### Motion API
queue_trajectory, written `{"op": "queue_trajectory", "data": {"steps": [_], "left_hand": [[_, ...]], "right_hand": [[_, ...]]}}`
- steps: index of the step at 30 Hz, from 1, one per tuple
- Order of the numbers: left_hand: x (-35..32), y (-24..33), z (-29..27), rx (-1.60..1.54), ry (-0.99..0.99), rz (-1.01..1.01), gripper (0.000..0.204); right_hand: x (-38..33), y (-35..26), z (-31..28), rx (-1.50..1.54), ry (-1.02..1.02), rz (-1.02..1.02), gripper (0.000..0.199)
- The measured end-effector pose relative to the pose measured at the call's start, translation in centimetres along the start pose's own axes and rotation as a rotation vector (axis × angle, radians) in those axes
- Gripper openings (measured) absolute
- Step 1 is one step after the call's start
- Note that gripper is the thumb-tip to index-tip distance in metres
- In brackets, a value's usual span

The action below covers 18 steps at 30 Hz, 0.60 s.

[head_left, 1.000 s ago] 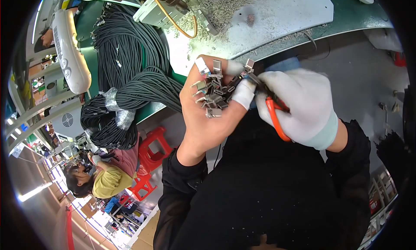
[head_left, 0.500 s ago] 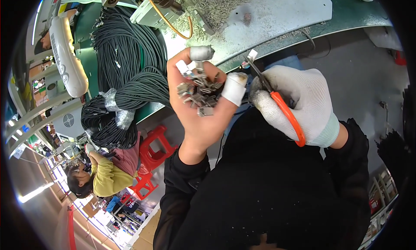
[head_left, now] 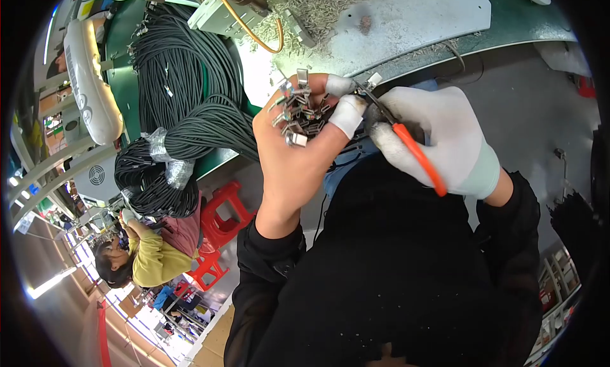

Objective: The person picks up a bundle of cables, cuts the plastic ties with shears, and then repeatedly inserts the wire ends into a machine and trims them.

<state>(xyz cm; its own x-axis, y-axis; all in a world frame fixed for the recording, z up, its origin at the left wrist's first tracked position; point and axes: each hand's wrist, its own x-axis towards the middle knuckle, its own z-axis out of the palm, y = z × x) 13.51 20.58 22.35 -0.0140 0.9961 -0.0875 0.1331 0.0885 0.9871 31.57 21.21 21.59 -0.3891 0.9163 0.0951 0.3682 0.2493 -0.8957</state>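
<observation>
My bare left hand (head_left: 289, 154), with tape wrapped on the thumb and a fingertip, cups several small metal connectors (head_left: 304, 106) in its palm. Its thumb and taped finger come together near the tips of the pliers. In a white knit glove, dirty at the fingertips, my right hand (head_left: 445, 138) grips pliers with orange-red handles (head_left: 416, 154). Their dark jaws point up and left, close to a single metal connector (head_left: 375, 80) beside the left fingertips. Whether the jaws or the fingers hold that connector cannot be made out.
Thick bundles of black cable (head_left: 184, 81) lie on the green bench at left. A machine (head_left: 244, 1) with a yellow hose stands over a pale plate (head_left: 413, 17) strewn with small metal pieces. A white lamp (head_left: 92, 81), red stools (head_left: 222, 217) and a person in yellow (head_left: 152, 259) are further left.
My left hand's thumb and taped finger have closed toward the plier tips. The connectors have shifted in its palm. My right hand has moved slightly up with the pliers.
</observation>
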Motion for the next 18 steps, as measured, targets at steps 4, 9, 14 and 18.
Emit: {"op": "queue_trajectory", "data": {"steps": [4, 9, 14, 18], "left_hand": [[0.5, -0.4, -0.8, -0.165, -0.051, -0.182, 0.022], [2.1, -3.0, -3.7, -0.354, -0.038, -0.251, 0.022], [6.1, -4.6, -6.0, -0.542, 0.019, -0.267, 0.023], [8.8, -4.2, -5.1, -0.454, -0.035, -0.320, 0.020]], "right_hand": [[0.6, 0.1, 0.0, 0.268, -0.184, 0.133, 0.015], [0.9, 1.7, 0.5, 0.077, -0.062, 0.143, 0.017], [4.6, 3.4, 0.3, -0.278, 0.160, -0.047, 0.019], [10.2, 5.5, 0.6, -0.281, 0.157, -0.354, 0.020]]}}
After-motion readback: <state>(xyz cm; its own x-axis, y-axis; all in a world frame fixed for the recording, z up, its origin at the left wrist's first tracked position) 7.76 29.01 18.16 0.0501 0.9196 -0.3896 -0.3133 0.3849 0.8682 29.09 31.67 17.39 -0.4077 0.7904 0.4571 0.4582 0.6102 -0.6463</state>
